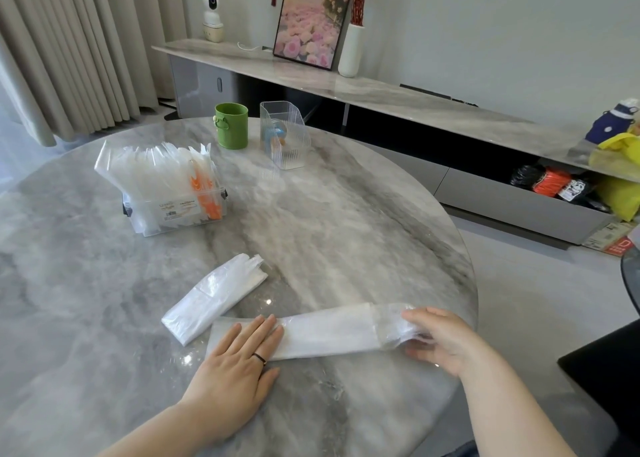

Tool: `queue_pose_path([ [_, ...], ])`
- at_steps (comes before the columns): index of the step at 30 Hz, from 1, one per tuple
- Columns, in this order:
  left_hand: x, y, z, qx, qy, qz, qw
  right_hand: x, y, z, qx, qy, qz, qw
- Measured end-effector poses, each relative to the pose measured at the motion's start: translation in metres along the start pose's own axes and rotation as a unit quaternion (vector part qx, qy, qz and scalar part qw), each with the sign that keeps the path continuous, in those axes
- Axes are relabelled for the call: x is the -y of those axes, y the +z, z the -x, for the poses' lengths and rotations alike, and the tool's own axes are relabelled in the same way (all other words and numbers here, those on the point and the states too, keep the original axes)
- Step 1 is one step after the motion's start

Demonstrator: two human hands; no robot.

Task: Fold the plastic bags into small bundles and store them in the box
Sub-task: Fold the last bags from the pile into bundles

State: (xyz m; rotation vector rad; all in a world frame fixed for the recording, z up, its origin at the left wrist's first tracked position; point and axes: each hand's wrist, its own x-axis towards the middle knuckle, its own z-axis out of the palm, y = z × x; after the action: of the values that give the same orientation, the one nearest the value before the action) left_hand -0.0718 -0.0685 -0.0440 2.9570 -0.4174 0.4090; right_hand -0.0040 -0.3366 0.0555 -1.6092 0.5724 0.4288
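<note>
We see a round marble bench, with the clear box of upright bags at its far left. A long flattened plastic bag lies near the front edge, touching a folded bag. Our left hand presses its left end with straight fingers. Our right hand curls round its crumpled right end.

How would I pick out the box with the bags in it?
Start at the round marble table. On its far left stands a clear plastic box, stuffed with upright white bags and an orange bag. Unlike the ribbed holder and green cup beyond it, it bears a label.
</note>
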Motion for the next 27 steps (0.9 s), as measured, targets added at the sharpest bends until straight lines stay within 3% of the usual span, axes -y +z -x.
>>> queue_pose_path([
  [3, 0.000, -0.001, 0.000, 0.009, -0.002, -0.007, 1.000, 0.000, 0.009, 0.005, 0.050, -0.001, -0.286, 0.957],
  [7, 0.001, -0.001, 0.002, 0.026, -0.006, -0.011, 1.000, -0.020, 0.034, 0.010, 0.044, -0.035, -0.441, 0.896],
  [12, -0.004, -0.009, -0.002, 0.081, -0.009, -0.009, 0.997, -0.037, 0.049, 0.016, -0.027, -0.064, -0.430, 0.900],
  [16, -0.006, -0.009, -0.004, 0.089, -0.011, -0.015, 0.996, -0.034, 0.051, 0.028, -0.003, -0.082, -0.424, 0.902],
  [19, -0.008, -0.008, -0.004, 0.088, -0.009, -0.032, 0.996, -0.043, 0.055, 0.027, -0.027, -0.108, -0.263, 0.958],
  [23, -0.008, -0.010, -0.004, 0.101, -0.016, -0.034, 0.994, -0.043, 0.058, 0.013, -0.150, -0.150, -0.094, 0.973],
  [25, -0.008, -0.011, -0.004, 0.105, -0.025, -0.028, 0.994, -0.033, 0.055, 0.010, -0.135, -0.144, -0.135, 0.971],
  [27, -0.008, -0.012, -0.003, 0.110, -0.034, -0.022, 0.993, -0.023, 0.052, 0.012, -0.061, -0.107, -0.250, 0.960],
])
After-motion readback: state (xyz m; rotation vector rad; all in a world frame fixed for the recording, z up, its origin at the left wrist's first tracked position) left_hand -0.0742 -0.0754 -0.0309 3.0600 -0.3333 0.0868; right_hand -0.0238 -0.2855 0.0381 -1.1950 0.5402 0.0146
